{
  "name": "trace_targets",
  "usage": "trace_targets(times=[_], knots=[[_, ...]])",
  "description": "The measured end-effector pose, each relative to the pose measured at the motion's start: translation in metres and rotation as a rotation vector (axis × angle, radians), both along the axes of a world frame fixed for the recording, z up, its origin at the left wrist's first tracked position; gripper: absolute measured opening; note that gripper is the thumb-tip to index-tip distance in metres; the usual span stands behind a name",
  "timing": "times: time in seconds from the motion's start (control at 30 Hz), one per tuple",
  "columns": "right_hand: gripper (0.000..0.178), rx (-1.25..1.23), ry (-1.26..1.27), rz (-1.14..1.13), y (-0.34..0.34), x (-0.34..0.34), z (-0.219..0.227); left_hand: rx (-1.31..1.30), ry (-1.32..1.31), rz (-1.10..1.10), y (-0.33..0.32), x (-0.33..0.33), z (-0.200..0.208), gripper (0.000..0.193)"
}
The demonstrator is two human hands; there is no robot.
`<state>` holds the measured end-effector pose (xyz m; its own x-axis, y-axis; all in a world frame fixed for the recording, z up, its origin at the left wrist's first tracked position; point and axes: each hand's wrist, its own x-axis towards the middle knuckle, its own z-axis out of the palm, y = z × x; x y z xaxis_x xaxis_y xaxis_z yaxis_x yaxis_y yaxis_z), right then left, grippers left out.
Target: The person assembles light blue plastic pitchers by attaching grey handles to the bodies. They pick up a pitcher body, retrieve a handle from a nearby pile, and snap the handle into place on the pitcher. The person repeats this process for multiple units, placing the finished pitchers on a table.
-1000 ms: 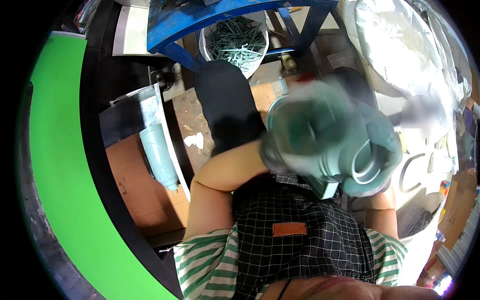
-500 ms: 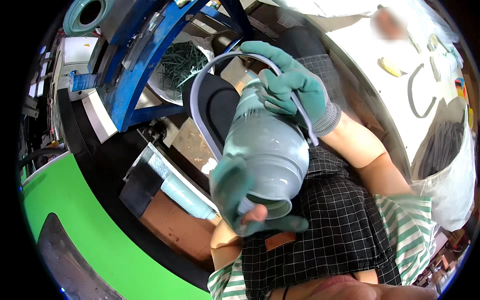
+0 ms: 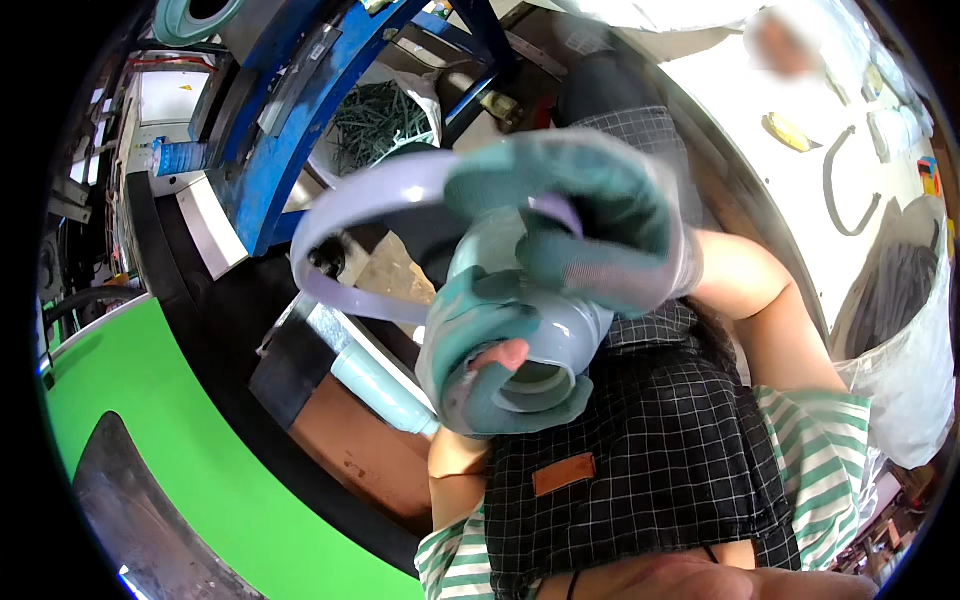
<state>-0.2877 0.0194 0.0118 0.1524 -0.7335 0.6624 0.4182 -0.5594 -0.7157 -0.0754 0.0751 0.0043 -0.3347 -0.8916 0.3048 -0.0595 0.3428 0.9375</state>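
A grey-blue plastic jug body (image 3: 572,325) with an open round mouth is held over my lap, the mouth tilted down toward me. My left hand (image 3: 470,350), in a green-coated glove with a bare fingertip showing, is wrapped round its neck by the mouth. A curved lavender-grey handle (image 3: 350,195) loops out to the left of the body. My right hand (image 3: 590,220), gloved alike and smeared by motion, is closed round the handle on the upper side of the jug. The jug's far end is mostly hidden behind that hand.
A blue metal frame (image 3: 285,150) rises at the far left, beside a bin of dark green plastic strips (image 3: 380,125). A pale blue cylinder (image 3: 375,388) lies at left in a brown-bottomed box (image 3: 350,450). To the right stands a white table (image 3: 770,180) with a bag of dark strips (image 3: 885,300).
My left hand has closed round the neck of the jug. My right hand has moved down and nearer, and the handle has swung left and lower.
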Motion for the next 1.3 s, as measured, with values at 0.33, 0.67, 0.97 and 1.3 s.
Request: trace_targets(times=[0.33, 0.67, 0.97, 1.3], knots=[[0.038, 0.282, 0.029, -0.391, -0.018, 0.008, -0.007, 0.217, 0.036, 0.151, 0.007, 0.0, 0.001, 0.023], [0.047, 0.831, -0.426, -0.011, -0.042, -0.008, -0.02, 0.721, 0.318, 0.198, -0.038, -0.013, 0.034, 0.028], [0.073, 0.15, 0.168, -0.399, -0.009, -0.032, -0.002, -0.393, -0.16, 0.203, -0.058, -0.021, 0.028, 0.06], [0.055, 0.538, 0.881, -1.004, 0.088, -0.173, -0.062, -0.065, -0.314, 0.45, -0.052, -0.01, 0.013, 0.068]])
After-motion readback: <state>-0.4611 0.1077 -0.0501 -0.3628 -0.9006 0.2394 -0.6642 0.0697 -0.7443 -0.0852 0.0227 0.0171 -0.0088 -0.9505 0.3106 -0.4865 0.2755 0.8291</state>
